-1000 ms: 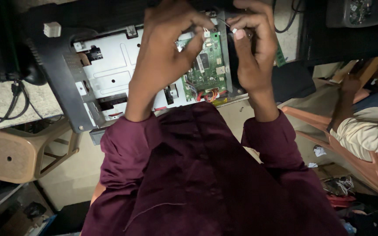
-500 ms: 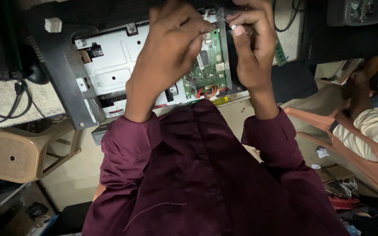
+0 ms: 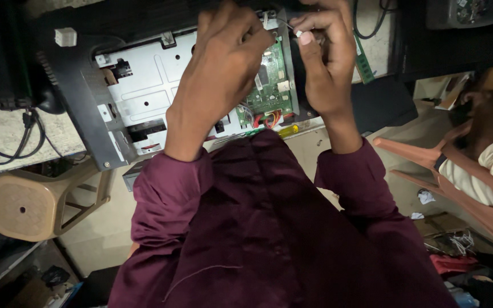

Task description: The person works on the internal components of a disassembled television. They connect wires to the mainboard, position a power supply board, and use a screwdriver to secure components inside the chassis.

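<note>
Both hands hovered over a green circuit board (image 3: 270,94). Left hand (image 3: 223,63) curled, its grip hidden; right hand (image 3: 323,54) pinched something too small to identify.

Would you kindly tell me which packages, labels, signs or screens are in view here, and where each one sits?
No package, sign or lit screen shows.
White square sticker: upper left, on the black casing.
Small white label: on the green circuit board, between the left hand and right hand.

a pale speckled bench (image 3: 7,140) carries an opened device (image 3: 144,91) at twelve o'clock, black cables (image 3: 7,131) at nine, a yellow-handled screwdriver (image 3: 288,130) near centre.
</note>
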